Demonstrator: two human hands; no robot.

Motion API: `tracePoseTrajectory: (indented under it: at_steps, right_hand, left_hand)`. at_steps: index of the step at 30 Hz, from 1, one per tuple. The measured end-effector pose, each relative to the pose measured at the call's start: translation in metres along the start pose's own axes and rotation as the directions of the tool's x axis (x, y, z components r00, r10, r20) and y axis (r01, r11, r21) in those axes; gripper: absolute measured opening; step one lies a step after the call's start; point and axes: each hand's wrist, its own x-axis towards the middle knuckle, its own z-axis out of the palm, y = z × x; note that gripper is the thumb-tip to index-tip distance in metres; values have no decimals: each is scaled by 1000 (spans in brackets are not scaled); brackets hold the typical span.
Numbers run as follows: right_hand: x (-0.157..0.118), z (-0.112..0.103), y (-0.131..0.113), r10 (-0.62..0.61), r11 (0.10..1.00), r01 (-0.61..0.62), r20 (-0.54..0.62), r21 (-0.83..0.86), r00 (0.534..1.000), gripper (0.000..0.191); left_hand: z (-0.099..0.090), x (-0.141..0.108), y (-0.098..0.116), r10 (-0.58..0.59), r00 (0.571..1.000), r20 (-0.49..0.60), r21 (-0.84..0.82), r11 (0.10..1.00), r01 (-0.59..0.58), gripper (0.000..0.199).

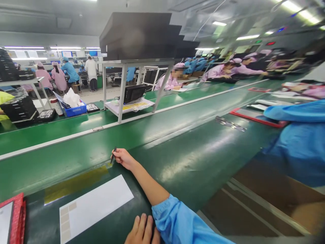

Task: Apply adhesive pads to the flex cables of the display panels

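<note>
Your right hand (123,158) grips a slim black tool (113,155) between thumb and fingers, its tip at the far end of the yellow film strip (76,183). Your left hand (142,232) is open, fingers extended, over the green bench (177,173). The white sheet (98,205), with beige squares (65,217) along its left end, lies beside the strip. Metal tweezers (230,123) lie farther right; a red-edged item (19,217) sits at far left.

The right hand (124,158) holds a tool (113,155) (slim and black) by a yellow strip (76,184).
</note>
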Motion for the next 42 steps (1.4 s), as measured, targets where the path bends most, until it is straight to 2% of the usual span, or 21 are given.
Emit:
tracePoseTrajectory:
  at_steps: [3,9,13,20,29,42]
  right_hand:
    - [1,2,0,-5,1000,5,5,6,1000,23]
    - [-1,-2,1,-17,1000,18,15,-5,1000,23]
    - [-3,-8,4,-15,1000,15,20,-14,1000,22]
    - [-7,-15,8,-9,1000,9,27,-1,1000,24]
    - [-8,-14,7,-13,1000,13,48,19,999,22]
    - [-10,-13,5,-2,999,1,46,33,999,23]
  left_hand:
    - [-1,-2,-3,21,999,28,17,1000,-21,28]
    - [16,-11,-2,68,996,-52,39,997,-66,25]
    - [19,-12,2,34,993,-112,37,999,-30,25]
    - [9,-10,9,0,1000,-6,36,999,1,28]
    - [4,-5,8,-9,1000,-15,15,1000,9,29]
    - [-6,-4,6,32,996,85,39,999,-35,30]
